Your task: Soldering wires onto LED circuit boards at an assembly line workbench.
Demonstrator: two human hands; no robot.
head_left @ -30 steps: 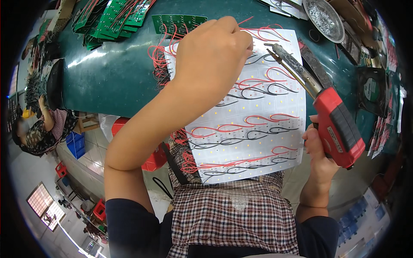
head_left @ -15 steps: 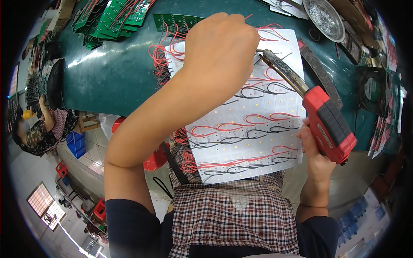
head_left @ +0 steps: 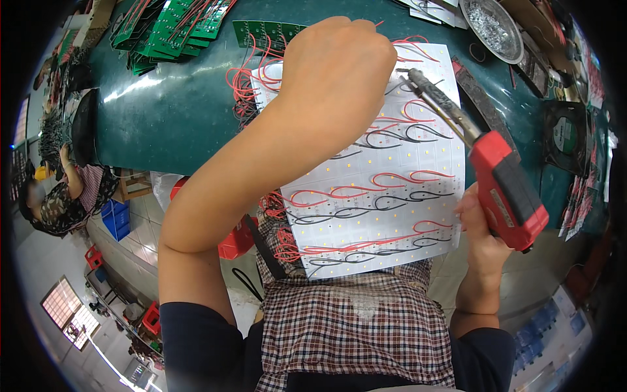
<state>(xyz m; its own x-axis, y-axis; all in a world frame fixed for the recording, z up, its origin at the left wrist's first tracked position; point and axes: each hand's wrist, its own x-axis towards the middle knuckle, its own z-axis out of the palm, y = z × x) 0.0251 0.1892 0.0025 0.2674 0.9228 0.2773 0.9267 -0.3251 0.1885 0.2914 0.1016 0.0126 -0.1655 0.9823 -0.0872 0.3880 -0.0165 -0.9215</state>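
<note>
At frame right, the right hand (head_left: 483, 240) grips a red-and-black soldering gun (head_left: 509, 191); a slip could burn the left hand (head_left: 339, 81), fingers' hold unclear.

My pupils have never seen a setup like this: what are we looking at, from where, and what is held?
There is no robot here, just a person's two bare hands. The camera, the left of two fisheyes worn on the head, looks down, so straight edges bend near the rim. The right hand holds a red-and-black tool resembling a soldering gun. The left hand is over a white sheet dotted with small yellow parts and looped with red and black wires; its fingertips are hidden, so its grip cannot be told. On the green table lie green circuit boards and a round metal dish of silvery bits.
</note>
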